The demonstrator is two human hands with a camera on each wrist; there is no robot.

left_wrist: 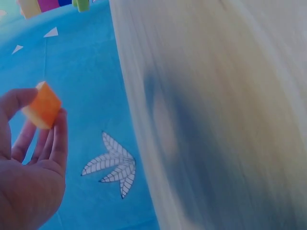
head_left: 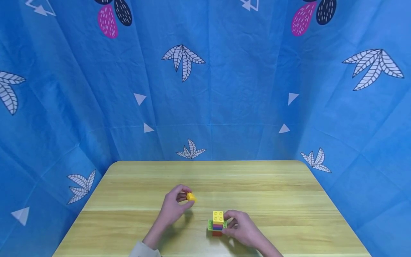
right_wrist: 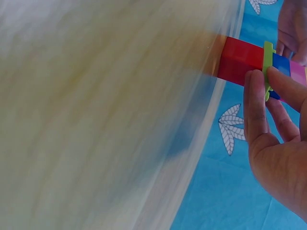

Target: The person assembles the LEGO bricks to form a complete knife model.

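A yellow-orange building block (head_left: pixel 191 197) is pinched between the thumb and fingers of my left hand (head_left: pixel 173 205), raised above the table. The left wrist view shows the same block (left_wrist: pixel 44 109) tilted in the fingertips. To the right stands a stack of building blocks (head_left: pixel 218 217): yellow on top, then purple and blue, a wider light green plate and a red block (right_wrist: pixel 241 61) at the bottom. My right hand (head_left: pixel 242 228) holds the stack from its right side, with thumb and fingers at the green plate (right_wrist: pixel 267 62).
The wooden table (head_left: pixel 128 200) has rounded far corners. Behind it and along both sides hangs a blue cloth (head_left: pixel 208 107) printed with leaves and triangles. Shadows of the hands fall on the tabletop.
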